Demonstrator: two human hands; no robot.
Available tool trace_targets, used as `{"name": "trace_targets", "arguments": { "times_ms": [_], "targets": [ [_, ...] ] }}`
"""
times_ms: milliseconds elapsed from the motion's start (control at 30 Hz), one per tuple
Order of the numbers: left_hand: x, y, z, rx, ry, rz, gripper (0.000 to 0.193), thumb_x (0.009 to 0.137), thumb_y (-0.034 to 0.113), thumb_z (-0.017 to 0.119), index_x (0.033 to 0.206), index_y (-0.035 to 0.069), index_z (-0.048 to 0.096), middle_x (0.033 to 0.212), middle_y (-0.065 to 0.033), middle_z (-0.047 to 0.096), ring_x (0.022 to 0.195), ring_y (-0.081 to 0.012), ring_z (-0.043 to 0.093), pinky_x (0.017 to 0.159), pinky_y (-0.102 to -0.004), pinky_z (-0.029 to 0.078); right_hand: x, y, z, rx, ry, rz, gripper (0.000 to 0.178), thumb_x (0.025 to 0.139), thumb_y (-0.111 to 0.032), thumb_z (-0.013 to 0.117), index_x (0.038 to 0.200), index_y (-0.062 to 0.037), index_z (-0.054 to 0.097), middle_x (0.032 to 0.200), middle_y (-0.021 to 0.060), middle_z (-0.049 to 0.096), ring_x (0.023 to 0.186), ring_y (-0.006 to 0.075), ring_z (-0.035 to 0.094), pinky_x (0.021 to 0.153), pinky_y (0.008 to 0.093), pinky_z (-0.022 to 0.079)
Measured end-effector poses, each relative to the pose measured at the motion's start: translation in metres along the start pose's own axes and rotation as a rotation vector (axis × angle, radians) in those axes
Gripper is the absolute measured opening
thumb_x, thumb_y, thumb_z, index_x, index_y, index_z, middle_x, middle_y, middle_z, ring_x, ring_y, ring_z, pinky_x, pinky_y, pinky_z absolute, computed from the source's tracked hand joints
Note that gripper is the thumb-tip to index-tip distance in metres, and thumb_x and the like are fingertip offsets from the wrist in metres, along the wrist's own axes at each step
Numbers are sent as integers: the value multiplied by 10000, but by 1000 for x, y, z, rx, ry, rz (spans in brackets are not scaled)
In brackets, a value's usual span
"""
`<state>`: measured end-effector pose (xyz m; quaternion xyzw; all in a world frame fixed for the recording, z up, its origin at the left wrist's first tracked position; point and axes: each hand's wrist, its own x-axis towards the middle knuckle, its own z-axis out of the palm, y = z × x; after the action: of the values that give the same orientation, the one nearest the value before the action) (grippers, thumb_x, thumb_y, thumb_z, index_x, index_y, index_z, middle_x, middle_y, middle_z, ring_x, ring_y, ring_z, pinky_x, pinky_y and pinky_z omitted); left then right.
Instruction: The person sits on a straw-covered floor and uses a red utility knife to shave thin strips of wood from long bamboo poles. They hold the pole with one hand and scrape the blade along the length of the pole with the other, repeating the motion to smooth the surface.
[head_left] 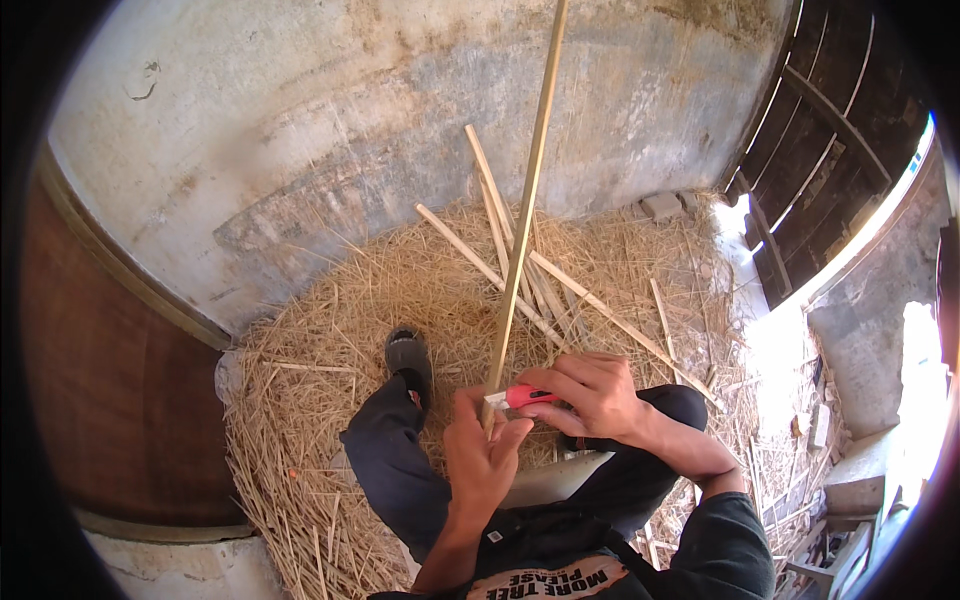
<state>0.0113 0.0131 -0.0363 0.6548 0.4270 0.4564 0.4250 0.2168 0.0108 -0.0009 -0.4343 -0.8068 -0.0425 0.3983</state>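
Observation:
My left hand (480,458) is closed around the lower end of a long, thin bamboo strip (531,190), which rises steeply away from me past the top of the view. In my right hand (600,395) is a red utility knife (532,396), fingers wrapped round its handle. The knife's pale front end lies across the strip just above my left thumb. How far the blade reaches is hard to make out. Both hands are close together over my lap, between my bent knees.
Several pale strips (590,292) lie crossed on the straw-like shavings (320,420) covering the floor. A stained wall (400,120) rises behind them. At the left is a brown panel (130,380); at the right, a dark slatted wooden door (820,130) and bright light. My shoe (407,352) rests among the shavings.

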Motion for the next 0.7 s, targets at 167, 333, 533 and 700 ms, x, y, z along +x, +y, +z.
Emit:
{"name": "trace_targets", "arguments": {
  "times_ms": [167,333,533,700],
  "targets": [
    [1,10,4,-50,41,-5,531,1023,462,739,1192,-22,601,761,-12,599,664,-78,523,589,-282,422,-3,0,3,-7,22,-9,372,843,-347,870,1127,-125,779,744,1,581,589,197,647,536,330,509],
    [3,14,2,-31,43,-17,471,1071,438,694,1136,-27,652,765,20,594,676,-57,489,595,-263,390,-2,-3,0,-48,41,-20,379,827,-341,875,1128,-129,783,738,-9,575,590,180,648,536,315,510],
    [2,19,2,17,55,7,304,1065,284,714,1117,-12,666,740,-21,619,647,-87,525,587,-282,422,-4,-5,-2,-102,57,-34,401,806,-340,890,1127,-119,796,729,-18,590,581,161,636,534,301,506],
    [2,16,2,67,56,31,265,1043,244,750,1121,4,670,704,-94,637,589,-158,601,572,-334,477,-6,-5,0,-134,92,-19,387,808,-340,888,1122,-133,801,717,-26,561,580,148,634,524,299,504]
  ]
}}
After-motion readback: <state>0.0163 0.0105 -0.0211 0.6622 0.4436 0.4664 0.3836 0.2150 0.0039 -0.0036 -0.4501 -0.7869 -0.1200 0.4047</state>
